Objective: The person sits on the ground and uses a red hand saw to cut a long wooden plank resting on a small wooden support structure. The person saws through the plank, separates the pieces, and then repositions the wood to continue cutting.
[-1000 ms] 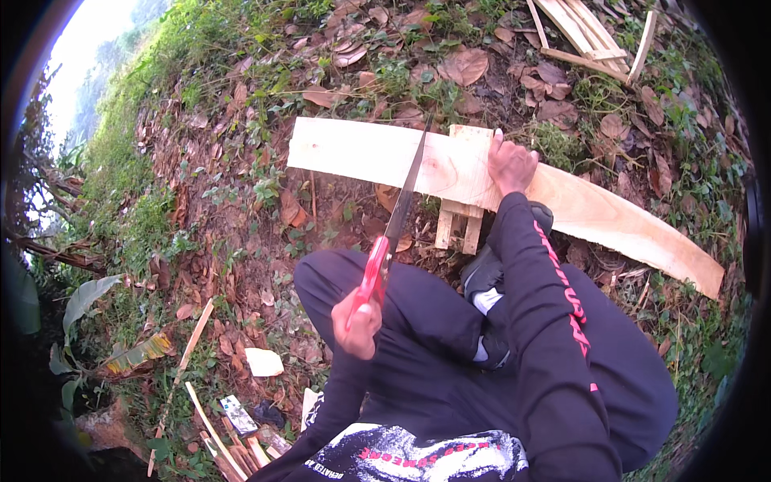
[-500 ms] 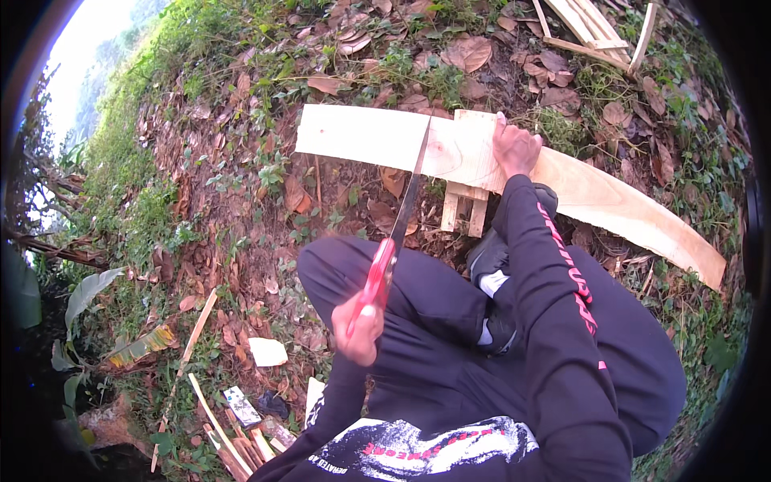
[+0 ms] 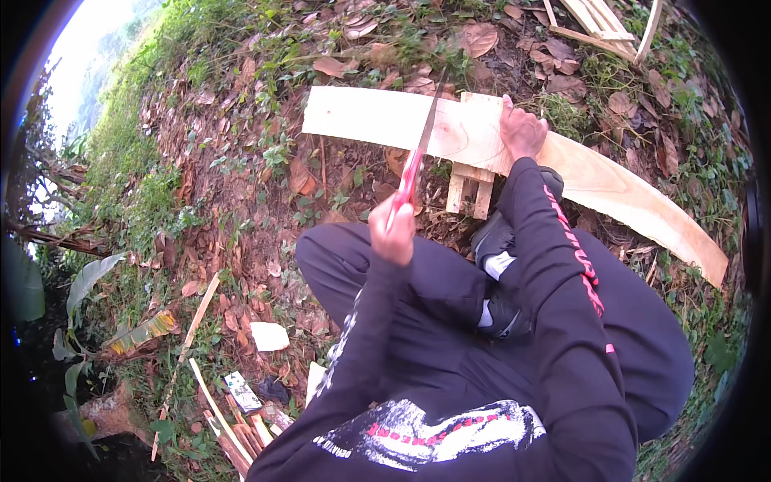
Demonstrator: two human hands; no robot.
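Note:
My left hand (image 3: pixel 392 230) is closed round the red handle of a handsaw (image 3: pixel 411 173). The dark blade lies across a long pale wooden board (image 3: pixel 373 117), its tip past the board's far edge. Farther right, my right hand (image 3: pixel 523 131) grips and presses on the same board, fingers curled near its far edge. Under the board, close to that hand, is a small support of wooden blocks (image 3: pixel 470 189). A shoe (image 3: pixel 491 233) of mine is just below the board.
Wooden strips (image 3: pixel 598 28) lie at the far right. Scrap sticks (image 3: pixel 241 434), a small pale box (image 3: pixel 242 391) and a pale wood offcut (image 3: pixel 269 336) lie at the lower left. Dry leaves and grass cover the sloping ground. A large-leaved plant (image 3: pixel 88 285) grows at the left.
My left hand has pushed the saw forward, away from me, so more of the blade reaches past the board's far edge. My right hand keeps its place on the board.

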